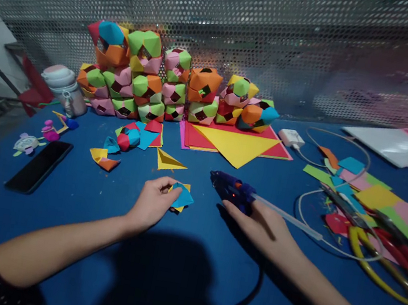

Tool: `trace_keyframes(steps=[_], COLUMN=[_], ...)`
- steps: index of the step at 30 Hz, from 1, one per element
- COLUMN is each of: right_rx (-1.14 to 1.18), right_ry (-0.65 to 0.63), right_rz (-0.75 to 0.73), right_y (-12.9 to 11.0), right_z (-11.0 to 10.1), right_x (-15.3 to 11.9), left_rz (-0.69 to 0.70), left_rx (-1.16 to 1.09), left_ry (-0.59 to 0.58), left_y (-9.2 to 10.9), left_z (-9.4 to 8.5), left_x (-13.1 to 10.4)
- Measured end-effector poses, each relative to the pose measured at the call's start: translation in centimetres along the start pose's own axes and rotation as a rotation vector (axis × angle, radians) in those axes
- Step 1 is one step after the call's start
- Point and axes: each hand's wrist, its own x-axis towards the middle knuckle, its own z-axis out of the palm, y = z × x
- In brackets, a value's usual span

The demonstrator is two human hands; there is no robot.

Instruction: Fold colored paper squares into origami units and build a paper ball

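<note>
My left hand [154, 200] pinches a small folded paper piece [182, 197], blue on top with yellow edges, just above the table. To the right, my right hand [264, 223] is around a dark blue hot glue gun [235, 190]. Its nozzle points left, a small red light glows on its side, and a clear glue stick [287, 217] juts out the back over the hand. My right fingers are partly hidden behind the gun. Just beyond my left hand lies a yellow folded paper triangle [169, 161]. Farther left are an orange and yellow folded piece [104, 159] and a partly joined red and blue paper unit [128, 136].
Several colourful paper balls [146, 87] are stacked along the perforated metal panel [228, 15]. Paper sheets [244, 146] lie before them. At right are paper scraps [388, 203], yellow-handled scissors [383, 273] and a white charger [291, 138] with its cable. A phone [39, 165] and jar [64, 88] stand left.
</note>
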Motion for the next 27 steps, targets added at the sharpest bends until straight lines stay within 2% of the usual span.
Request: trace_keyframes(steps=[3,5,9,14,21,27], right_rx=[0.008,0.074,0.135,-0.041,-0.162,-0.174], right_ry=[-0.064,-0.062,-0.073,-0.040,-0.067,-0.096], right_rz=[0.065,0.039,-0.071,-0.289,-0.479,-0.494], right_y=[0.1,-0.2,-2.1,-3.8,-3.5,-3.1], right_z=[0.7,0.7,0.4,0.5,0.1,0.1], right_x=[-0.3,-0.9,-2.2,-2.8,-2.7,-2.9], left_rz=[0.004,0.009,0.031,0.084,0.158,0.230], left_rx=[0.028,0.032,0.021,0.129,0.256,0.327], left_ry=[0.013,0.018,0.001,-0.010,0.027,0.025], left_y=[0.3,0.5,0.2,-0.4,-0.4,-0.9], left_z=[-0.1,-0.2,-0.4,-0.6,-0.7,-0.8], left_x=[0.0,0.0,0.3,0.4,0.3,0.4])
